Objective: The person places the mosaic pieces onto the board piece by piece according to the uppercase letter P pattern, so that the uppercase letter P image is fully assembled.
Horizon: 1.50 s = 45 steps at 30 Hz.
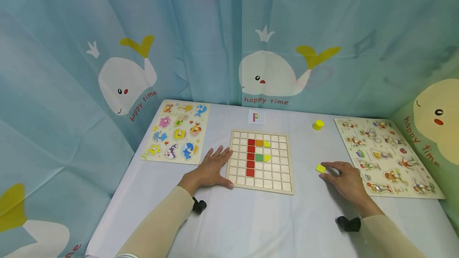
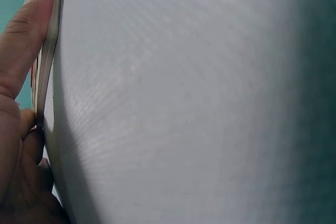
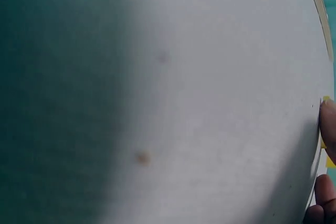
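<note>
A wooden grid board (image 1: 272,178) lies flat in the middle of the table. On it a column of several red tiles (image 1: 250,156) stands beside an orange tile (image 1: 259,143), a green tile (image 1: 259,157) and two yellow rounded tiles (image 1: 267,143). My left hand (image 1: 210,169) rests with spread fingers at the board's left edge, thumb near its lower corner; in the left wrist view that thumb (image 2: 23,38) lies along the board's side. Right of the board, my right hand (image 1: 346,180) pinches a yellow square block (image 1: 320,168) between thumb and fingers, close over the table.
A small pattern card (image 1: 256,117) lies behind the board. Beyond my right hand stands a yellow cylinder (image 1: 318,125). A sea-animal puzzle board (image 1: 175,130) is at the left, a figure puzzle board (image 1: 387,156) at the right. A whale-print curtain (image 1: 211,43) borders the table.
</note>
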Tool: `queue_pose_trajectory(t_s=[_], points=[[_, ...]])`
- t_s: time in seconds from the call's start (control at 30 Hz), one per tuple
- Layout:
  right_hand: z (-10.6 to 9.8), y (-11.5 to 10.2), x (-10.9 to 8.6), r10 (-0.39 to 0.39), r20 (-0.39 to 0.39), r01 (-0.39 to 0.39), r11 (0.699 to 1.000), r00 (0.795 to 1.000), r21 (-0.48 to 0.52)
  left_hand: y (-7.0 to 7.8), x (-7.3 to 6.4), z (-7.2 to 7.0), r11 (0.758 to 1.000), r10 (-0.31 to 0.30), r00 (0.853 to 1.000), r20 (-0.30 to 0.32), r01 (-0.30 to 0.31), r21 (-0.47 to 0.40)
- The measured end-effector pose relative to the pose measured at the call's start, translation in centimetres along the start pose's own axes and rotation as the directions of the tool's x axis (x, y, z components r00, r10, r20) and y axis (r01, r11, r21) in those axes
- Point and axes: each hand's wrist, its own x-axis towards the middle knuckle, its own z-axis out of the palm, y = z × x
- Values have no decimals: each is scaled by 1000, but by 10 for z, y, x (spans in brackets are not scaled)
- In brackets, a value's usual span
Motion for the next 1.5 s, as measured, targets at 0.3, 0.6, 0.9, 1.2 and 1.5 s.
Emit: queue_pose_trajectory(t_s=[0.3, 0.6, 0.9, 1.2, 1.5], points=[[1, -3, 2, 24, -10, -24, 1000, 1000, 11, -1, 2, 1, 1000, -6, 1000, 3, 6, 6], [2, -2, 3, 44, -25, -44, 999, 999, -6, -1, 1, 0, 1000, -7, 1000, 4, 7, 2], [0, -3, 4, 119, -40, -119, 993, 992, 21, -1, 2, 2, 1000, -10, 1000, 3, 10, 2], [-1, -3, 4, 85, -125, -80, 996, 989, 50, -1, 3, 2, 1000, -17, 1000, -4, 17, 1], [5, -11, 12, 96, -104, -87, 992, 990, 94, -3, 3, 5, 1000, -13, 1000, -8, 13, 8]])
